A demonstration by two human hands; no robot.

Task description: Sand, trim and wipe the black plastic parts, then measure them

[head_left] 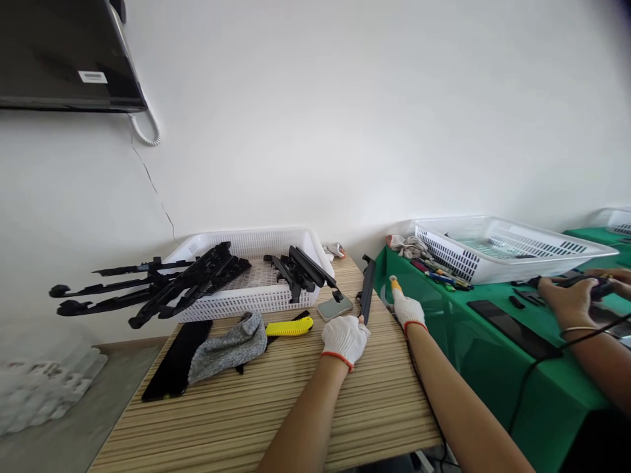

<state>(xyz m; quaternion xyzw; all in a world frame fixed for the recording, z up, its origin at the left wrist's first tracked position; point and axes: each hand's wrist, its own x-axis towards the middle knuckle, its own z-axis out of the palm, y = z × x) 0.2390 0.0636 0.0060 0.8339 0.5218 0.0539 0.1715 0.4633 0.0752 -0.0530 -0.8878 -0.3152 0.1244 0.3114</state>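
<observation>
My left hand point(346, 338), in a white knit glove with a red cuff, grips the lower end of a long black plastic strip point(367, 286) that points away from me over the wooden table point(276, 407). My right hand point(409, 309), gloved the same way, is closed around a yellow tool with a pale round end point(396, 285); its exact kind does not show. The tool points away from me, just right of the strip and apart from it. A grey phone point(335, 307) lies left of the strip. Further left are a yellow brush-like tool point(290, 327) and a grey cloth point(229, 348).
A white basket point(236, 303) holds several black plastic parts point(197, 282), some jutting out left. A black flat panel point(177, 361) lies at the table's left. On the green table point(458, 315) stand another white basket point(513, 263) and pens. A co-worker's hands point(572, 302) work there. A black cable point(426, 394) hangs between.
</observation>
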